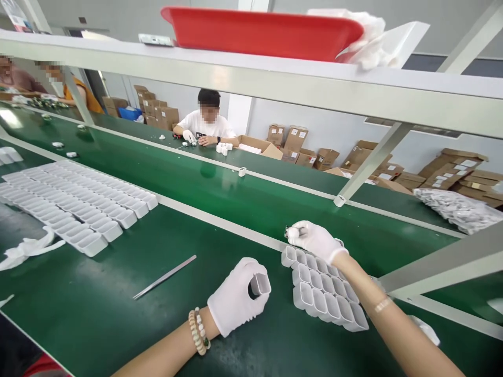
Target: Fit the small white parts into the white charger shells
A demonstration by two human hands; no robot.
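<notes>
My left hand (240, 296), in a white glove with a beaded bracelet at the wrist, is closed around a small white plastic cup (261, 285) whose opening faces up and to the right. Farther off, my gloved right hand (314, 238) pinches a small part (291, 233), white with a dark edge; its exact kind is too small to tell. That hand is above the far edge of a block of white cups (314, 298) standing in rows, partly hidden by my right forearm. Metal tweezers (165, 277) lie on the green table to the left of my left hand.
A large array of white cups (74, 204) covers the left of the table (129, 335), beside a crumpled white glove (29, 248). Overhead runs a shelf (236, 73) with a red tray (259, 34). A slanted post (444, 262) stands right. A co-worker (208, 123) sits opposite.
</notes>
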